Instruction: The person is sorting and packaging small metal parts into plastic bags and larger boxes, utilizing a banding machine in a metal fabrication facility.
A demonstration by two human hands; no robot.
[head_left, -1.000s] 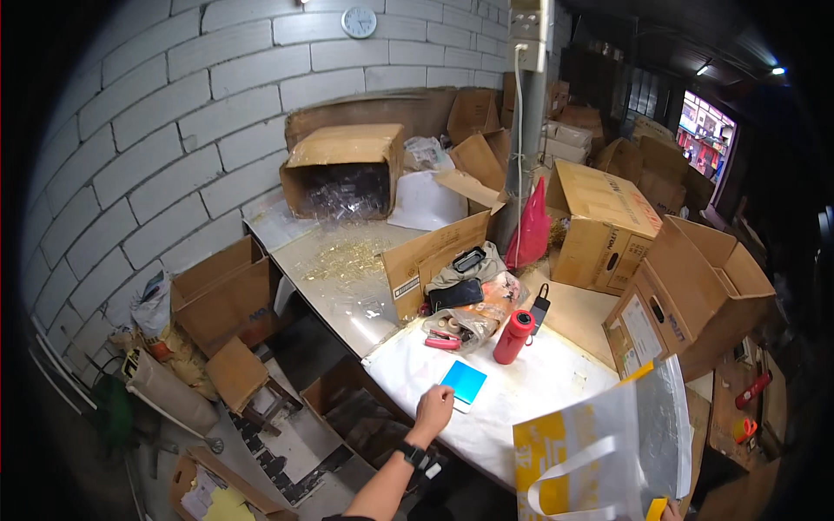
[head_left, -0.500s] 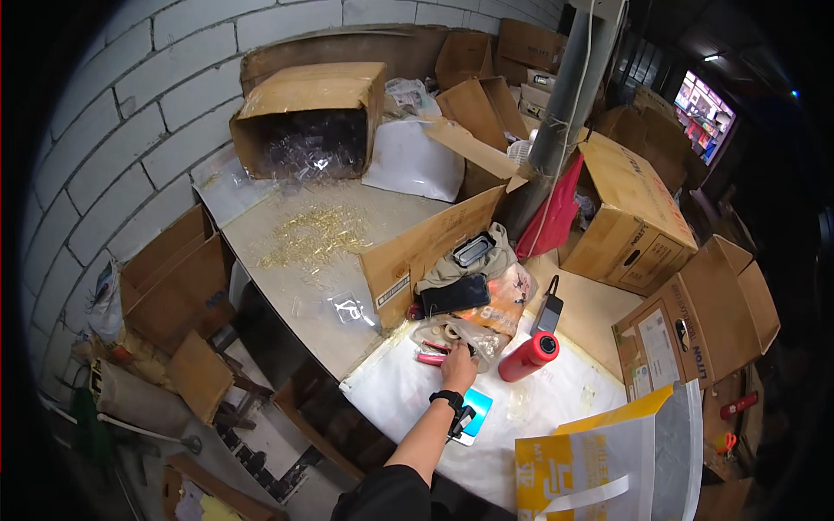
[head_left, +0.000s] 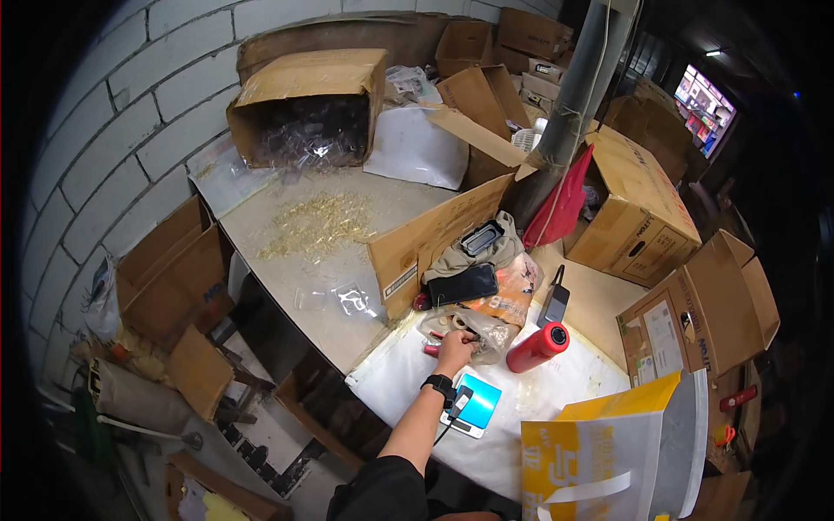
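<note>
My left hand (head_left: 453, 351), with a black watch on the wrist, reaches onto the white-covered part of the table. Its fingers are bent closed against a clear plastic bag (head_left: 492, 337) with small roll-like items in it. A red object (head_left: 432, 350) shows at the hand's left side, mostly covered by it; whether the fingers hold it is hidden. Under the forearm lies a small scale (head_left: 479, 399) with a shiny blue top, and a black cable passes over it. A red bottle (head_left: 537, 347) stands just right of the bag. My right hand is not in view; only a sliver of skin shows at the lower edge.
Behind the bag, a black phone (head_left: 463, 284) rests on cloth beside a cardboard flap (head_left: 400, 260). A black power bank (head_left: 556, 300) lies nearby. Small golden pieces (head_left: 321, 224) are spread farther left. A yellow-and-white bag (head_left: 599, 451) stands at front right; a metal post (head_left: 569, 113) rises behind.
The view has shifted slightly. My left hand stays at the plastic bag and covers more of the red object. More of the blue-topped scale shows beside the wrist.
</note>
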